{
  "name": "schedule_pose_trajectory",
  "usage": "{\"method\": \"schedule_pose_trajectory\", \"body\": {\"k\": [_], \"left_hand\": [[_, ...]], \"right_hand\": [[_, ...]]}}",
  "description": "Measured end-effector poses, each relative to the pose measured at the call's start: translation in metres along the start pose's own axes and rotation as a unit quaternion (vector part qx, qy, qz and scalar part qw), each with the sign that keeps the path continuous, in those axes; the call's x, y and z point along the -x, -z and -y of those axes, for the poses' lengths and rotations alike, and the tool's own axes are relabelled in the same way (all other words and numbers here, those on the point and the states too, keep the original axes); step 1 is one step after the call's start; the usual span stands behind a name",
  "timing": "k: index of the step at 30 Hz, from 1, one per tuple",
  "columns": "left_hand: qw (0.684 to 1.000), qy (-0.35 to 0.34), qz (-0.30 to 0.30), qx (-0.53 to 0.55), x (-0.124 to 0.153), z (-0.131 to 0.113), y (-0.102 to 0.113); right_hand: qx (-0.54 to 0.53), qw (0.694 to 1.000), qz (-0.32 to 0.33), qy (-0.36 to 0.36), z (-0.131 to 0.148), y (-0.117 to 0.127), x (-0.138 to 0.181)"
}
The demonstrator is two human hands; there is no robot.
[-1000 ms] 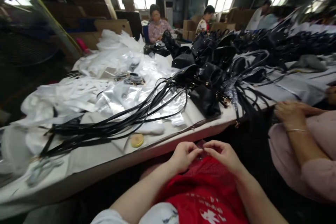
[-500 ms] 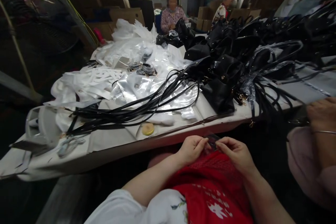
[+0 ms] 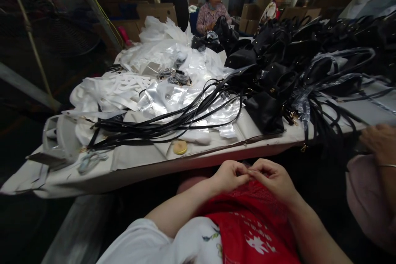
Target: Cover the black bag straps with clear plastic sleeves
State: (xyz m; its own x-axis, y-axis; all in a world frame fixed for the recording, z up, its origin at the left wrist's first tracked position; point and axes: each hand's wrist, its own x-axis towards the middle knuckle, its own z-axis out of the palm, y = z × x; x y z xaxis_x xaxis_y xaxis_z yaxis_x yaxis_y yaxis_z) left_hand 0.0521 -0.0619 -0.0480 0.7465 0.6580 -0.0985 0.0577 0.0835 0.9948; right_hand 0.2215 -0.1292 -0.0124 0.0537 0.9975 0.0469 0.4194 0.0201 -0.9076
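Note:
My left hand (image 3: 232,176) and my right hand (image 3: 274,178) meet fingertip to fingertip just above my lap, over a red apron (image 3: 256,218). Both are closed in a pinch. Whatever they hold is almost wholly hidden; only a small dark, see-through bit shows behind the fingers. On the table edge in front of them lie a round tan and yellow disc (image 3: 180,147) and a bundle of long black straps (image 3: 161,126).
Black handbags (image 3: 266,111) crowd the table's right side. Clear plastic bags (image 3: 161,101) and white strips (image 3: 108,93) cover its left, near a tape dispenser (image 3: 60,140) and scissors (image 3: 91,161). A co-worker's hand (image 3: 380,144) is at right; other people sit behind.
My fingertips have come together, covering most of the dark, see-through piece that showed between them. The view has shifted, so the table appears slightly further right and higher.

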Motion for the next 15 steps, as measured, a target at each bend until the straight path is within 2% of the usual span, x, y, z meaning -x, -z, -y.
{"method": "schedule_pose_trajectory", "body": {"k": [6,10,15], "left_hand": [[0.999,-0.022,-0.009,-0.022,-0.001,-0.003,0.005],[0.998,-0.019,-0.014,-0.061,-0.003,-0.004,0.001],[0.997,0.011,0.025,-0.078,-0.012,0.018,0.0]], "right_hand": [[-0.004,1.0,-0.026,-0.008,-0.002,-0.005,-0.009],[-0.02,0.999,-0.026,-0.017,0.01,-0.002,-0.008],[-0.044,0.998,-0.042,0.015,0.008,-0.002,-0.005]]}}
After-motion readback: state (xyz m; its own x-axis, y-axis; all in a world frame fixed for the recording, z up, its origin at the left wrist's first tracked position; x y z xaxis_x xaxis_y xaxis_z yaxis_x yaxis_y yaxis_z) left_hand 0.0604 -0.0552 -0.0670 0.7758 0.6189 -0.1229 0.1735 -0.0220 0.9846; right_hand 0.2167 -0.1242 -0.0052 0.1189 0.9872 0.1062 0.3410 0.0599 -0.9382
